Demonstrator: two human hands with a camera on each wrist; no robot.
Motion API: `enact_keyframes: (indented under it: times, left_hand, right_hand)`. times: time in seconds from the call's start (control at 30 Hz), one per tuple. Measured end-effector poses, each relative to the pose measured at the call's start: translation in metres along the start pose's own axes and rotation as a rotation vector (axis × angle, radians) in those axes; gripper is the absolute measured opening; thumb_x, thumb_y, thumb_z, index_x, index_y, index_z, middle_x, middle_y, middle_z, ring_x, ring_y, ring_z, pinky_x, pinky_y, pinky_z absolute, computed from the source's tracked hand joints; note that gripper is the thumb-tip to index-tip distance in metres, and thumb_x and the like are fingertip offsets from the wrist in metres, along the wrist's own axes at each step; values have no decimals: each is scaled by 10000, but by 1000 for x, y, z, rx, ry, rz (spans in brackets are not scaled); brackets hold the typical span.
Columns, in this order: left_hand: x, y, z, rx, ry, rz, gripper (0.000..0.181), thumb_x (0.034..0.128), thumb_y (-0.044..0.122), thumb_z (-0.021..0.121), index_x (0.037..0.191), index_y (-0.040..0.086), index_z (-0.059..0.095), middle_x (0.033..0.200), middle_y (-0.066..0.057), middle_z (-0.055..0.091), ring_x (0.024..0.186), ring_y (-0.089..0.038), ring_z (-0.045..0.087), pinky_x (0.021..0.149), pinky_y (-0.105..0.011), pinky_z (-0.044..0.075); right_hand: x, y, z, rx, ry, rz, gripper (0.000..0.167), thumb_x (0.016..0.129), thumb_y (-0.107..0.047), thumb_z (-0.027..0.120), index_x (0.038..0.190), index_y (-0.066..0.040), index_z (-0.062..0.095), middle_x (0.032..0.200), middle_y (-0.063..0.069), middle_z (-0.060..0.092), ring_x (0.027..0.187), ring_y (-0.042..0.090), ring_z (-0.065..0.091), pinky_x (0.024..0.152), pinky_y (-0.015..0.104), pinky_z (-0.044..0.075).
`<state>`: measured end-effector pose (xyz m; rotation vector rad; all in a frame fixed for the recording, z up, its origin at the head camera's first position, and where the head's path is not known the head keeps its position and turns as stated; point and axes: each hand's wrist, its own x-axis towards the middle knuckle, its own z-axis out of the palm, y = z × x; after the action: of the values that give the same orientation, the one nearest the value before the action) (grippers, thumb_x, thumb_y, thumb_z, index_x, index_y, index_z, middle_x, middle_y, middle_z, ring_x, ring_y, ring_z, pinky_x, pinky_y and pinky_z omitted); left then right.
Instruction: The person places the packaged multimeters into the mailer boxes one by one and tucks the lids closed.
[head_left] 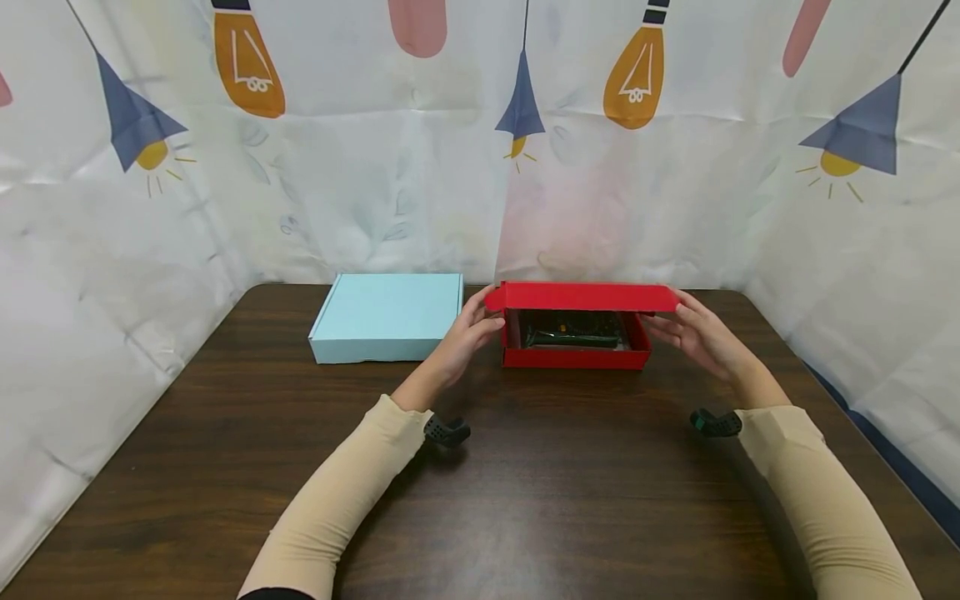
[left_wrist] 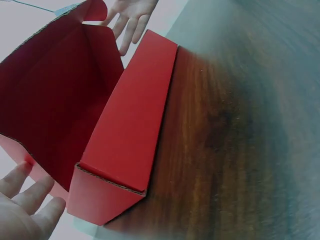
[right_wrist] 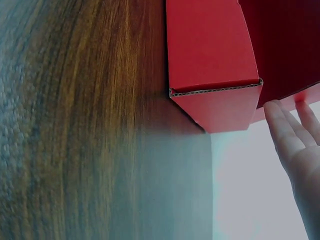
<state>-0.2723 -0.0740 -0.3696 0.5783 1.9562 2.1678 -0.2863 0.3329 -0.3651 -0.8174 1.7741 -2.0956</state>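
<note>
A red cardboard box [head_left: 573, 358] stands near the far side of the table, its lid [head_left: 588, 297] raised and tilted forward. Through the gap in the head view, a dark item in shiny wrapping [head_left: 573, 329] is visible inside; its kind cannot be made out. My left hand [head_left: 471, 333] is at the lid's left end, fingertips [left_wrist: 42, 187] touching its side flap from outside. At the opposite end, my right hand [head_left: 697, 333] has its fingers extended against the lid's right side [right_wrist: 300, 97]. Neither hand is curled round the box.
A closed light-blue box [head_left: 393, 308] sits left of the red one, close beside my left hand. The dark wooden table [head_left: 570, 492] reaches back to a patterned curtain [head_left: 442, 183]. Dark bands with cameras [head_left: 447, 432] are worn on both wrists.
</note>
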Motion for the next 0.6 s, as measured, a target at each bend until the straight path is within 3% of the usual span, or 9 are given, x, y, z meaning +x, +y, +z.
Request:
enact_keyframes:
  times: [0.2, 0.6]
  left_hand:
    - [1, 5, 0, 75, 13, -25, 719, 1015, 226, 535, 1632, 96, 188, 1611, -194, 316, 1453, -370, 329, 1185, -632, 203]
    - [-3, 0, 1, 66, 18, -48, 699, 1013, 199, 558, 1617, 87, 223, 1592, -191, 330, 1446, -378, 323, 1171, -629, 246]
  right_hand:
    - [1, 0, 0, 45, -4, -1, 444, 1116, -82, 321, 1557, -125, 294, 1479, -6, 497, 1324, 204, 567, 1070, 300, 454]
    - [-5, 0, 2, 6, 45, 53, 571, 1085, -42, 385, 1614, -68, 173, 1489, 54, 349, 1259, 189, 563, 1040, 301, 481]
